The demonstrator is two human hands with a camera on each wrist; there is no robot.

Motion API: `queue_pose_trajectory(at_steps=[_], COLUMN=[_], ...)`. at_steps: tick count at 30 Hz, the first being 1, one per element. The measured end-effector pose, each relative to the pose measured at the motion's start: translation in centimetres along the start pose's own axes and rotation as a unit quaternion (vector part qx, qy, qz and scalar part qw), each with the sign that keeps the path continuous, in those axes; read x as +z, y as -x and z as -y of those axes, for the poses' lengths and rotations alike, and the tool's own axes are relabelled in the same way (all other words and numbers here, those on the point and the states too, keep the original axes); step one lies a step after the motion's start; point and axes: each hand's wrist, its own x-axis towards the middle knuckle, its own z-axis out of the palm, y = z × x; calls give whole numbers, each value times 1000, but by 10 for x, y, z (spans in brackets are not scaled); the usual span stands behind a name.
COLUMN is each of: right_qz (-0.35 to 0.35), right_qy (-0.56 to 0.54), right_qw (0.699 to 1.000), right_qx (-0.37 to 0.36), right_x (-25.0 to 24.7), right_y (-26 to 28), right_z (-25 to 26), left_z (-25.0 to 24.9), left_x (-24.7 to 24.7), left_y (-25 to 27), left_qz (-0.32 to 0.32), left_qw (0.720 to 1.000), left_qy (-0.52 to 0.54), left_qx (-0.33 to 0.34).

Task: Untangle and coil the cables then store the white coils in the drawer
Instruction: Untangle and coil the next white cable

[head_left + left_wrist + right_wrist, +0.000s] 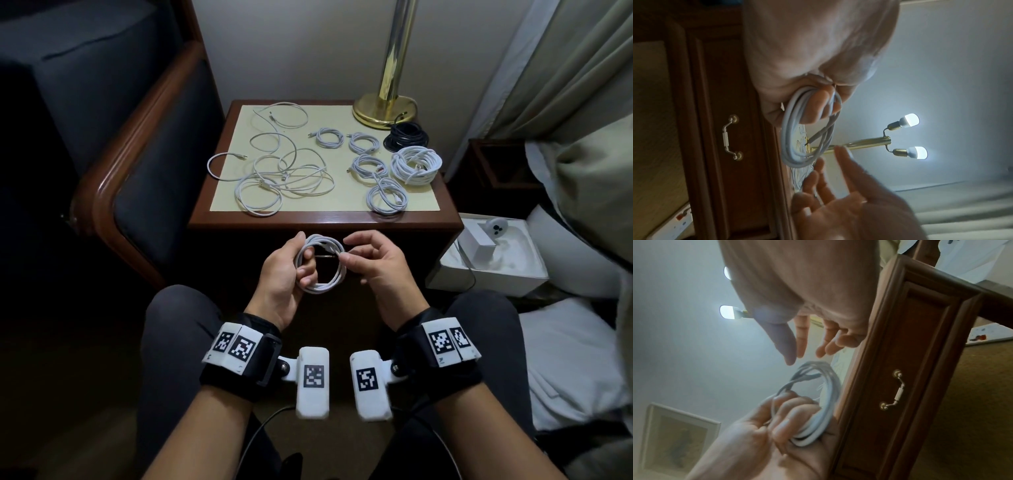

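My left hand (303, 260) grips a small white cable coil (320, 265) in front of the nightstand, fingers curled through its loops (807, 129). My right hand (349, 250) hovers at the coil's right side, fingers relaxed and spread (805, 350), gripping nothing. On the cream tabletop (335, 209) a tangle of loose white cables (284, 174) lies at the left. Several small white coils (369, 166), a thick white coil (416, 164) and a black coil (406, 137) lie at the right. The drawer front (910, 369) with its brass handle (892, 389) is closed.
A brass lamp base (385, 109) stands at the table's back right corner. A dark upholstered chair with a wooden arm (147, 171) is close on the left. A white box (489, 260) and bedding lie to the right. My knees flank the nightstand.
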Motion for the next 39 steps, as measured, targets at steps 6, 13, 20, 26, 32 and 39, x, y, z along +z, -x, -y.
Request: queue_pose_trajectory(at_steps=[6,13,20,26,32,39], right_qz=[49,13,-19,-7,4,88], right_qy=[86,239,295,318,333,293], right_qw=[991,963,939,906,884,935], right_qx=[-88,-122,-177,-278,-328,-180], right_x=[10,14,15,19,12,-3], right_y=[1,-2,-6,3,-5,-10], right_z=[13,4,-6,-4,-2,-1], left_z=[5,4,2,11,7,-5], left_x=[2,5,5,-3,-3,-4], left_y=[-2,2,3,-3,1,9], left_qz=[-15,-9,-15,-52,-28,49], left_qw=[999,995,988,967,962,975], left_qy=[-37,-94,-152,-250,-271,-196], left_qx=[-17,-11,-18,-9,-29,-94])
